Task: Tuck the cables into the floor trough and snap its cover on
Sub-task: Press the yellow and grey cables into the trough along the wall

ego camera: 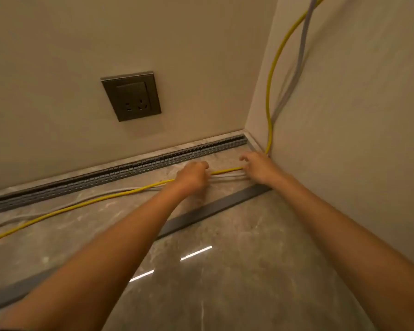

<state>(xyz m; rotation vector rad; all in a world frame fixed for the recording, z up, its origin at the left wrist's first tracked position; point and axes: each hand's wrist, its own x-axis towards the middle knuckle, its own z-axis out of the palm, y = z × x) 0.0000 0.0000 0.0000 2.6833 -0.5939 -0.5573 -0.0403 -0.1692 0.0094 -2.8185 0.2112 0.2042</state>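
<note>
From the head camera we're looking down into a room corner, both bare arms stretched out over the glossy grey-brown marble floor (225,295). Our left hand (193,175) is curled closed around the bundle of cables — the thin yellow cable (101,199) plus the pale grey cables (58,206) lying right beside it. Our right hand (258,167) sits near the corner with its fingers bent down over the same bundle, though we can't tell if it's truly clamped or just pressing on top. The two hands are a little apart, with a short run of cable showing between them. None of the cables are in yet; they lie on the floor just in front of the long grey slotted floor trough (120,172), which runs along the foot of the wall and is open on top. The flat dark grey cover strip (201,216) lies loose on the floor — nearer to us, passing under both forearms. The yellow and grey cables climb the right-hand wall at the corner. A dark square wall socket (131,99) sits above the trough.
</note>
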